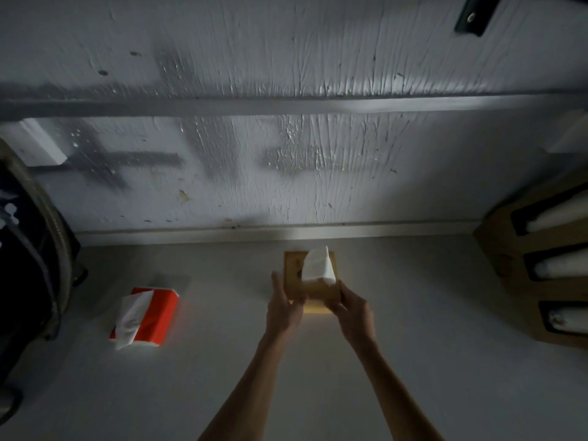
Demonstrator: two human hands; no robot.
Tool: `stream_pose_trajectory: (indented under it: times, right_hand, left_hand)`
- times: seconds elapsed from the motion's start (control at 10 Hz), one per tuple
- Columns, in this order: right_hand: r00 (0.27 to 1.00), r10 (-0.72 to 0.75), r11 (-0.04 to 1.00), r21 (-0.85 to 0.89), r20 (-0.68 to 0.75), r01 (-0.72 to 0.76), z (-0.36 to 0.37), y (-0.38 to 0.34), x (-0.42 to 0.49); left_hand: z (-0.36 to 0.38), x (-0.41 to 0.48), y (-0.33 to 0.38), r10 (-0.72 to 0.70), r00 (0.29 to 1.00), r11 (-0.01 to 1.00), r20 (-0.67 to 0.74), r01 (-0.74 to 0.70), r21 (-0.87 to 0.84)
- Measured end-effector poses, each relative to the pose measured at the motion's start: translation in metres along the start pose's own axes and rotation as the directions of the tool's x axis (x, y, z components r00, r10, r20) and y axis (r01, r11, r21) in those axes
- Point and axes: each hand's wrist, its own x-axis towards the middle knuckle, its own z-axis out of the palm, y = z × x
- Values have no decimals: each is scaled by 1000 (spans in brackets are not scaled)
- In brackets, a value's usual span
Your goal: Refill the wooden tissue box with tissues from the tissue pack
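The wooden tissue box (pixel 294 275) stands on the pale table near the back wall, with a white tissue (pixel 318 264) sticking up from its top slot. My left hand (pixel 284 305) holds the box's near left side and my right hand (pixel 351 308) grips its near right corner. The red tissue pack (pixel 157 316) lies flat to the left, apart from both hands, with a white tissue (pixel 132 319) pulled partly out of its opening.
A brown cardboard dispenser (pixel 506 265) with white rolls in its slots stands at the right edge. A dark appliance with a hose (pixel 38 249) fills the left edge. The textured white wall (pixel 286 138) rises right behind the box.
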Motion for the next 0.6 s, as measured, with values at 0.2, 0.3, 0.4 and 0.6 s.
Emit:
stream_pose_trajectory:
  times: [0.2,0.3,0.4,0.6]
  right_hand:
    - [993,21,1000,9,-115,-20,5,-4,23]
    - [992,30,1000,3,-121,-30,5,-4,26]
    - [988,42,999,23,-150,-39,8,-5,22]
    - [971,181,982,-76,156,-171,-5,-6,21]
  left_hand:
    - [10,21,10,78,996,997,-51,-78,-14]
    - [13,25,11,87,992,996,-90,-90,-29]
    - [14,22,12,62,992,997,-107,-68,-48]
    - [8,29,15,0,1000,992,26,-4,129]
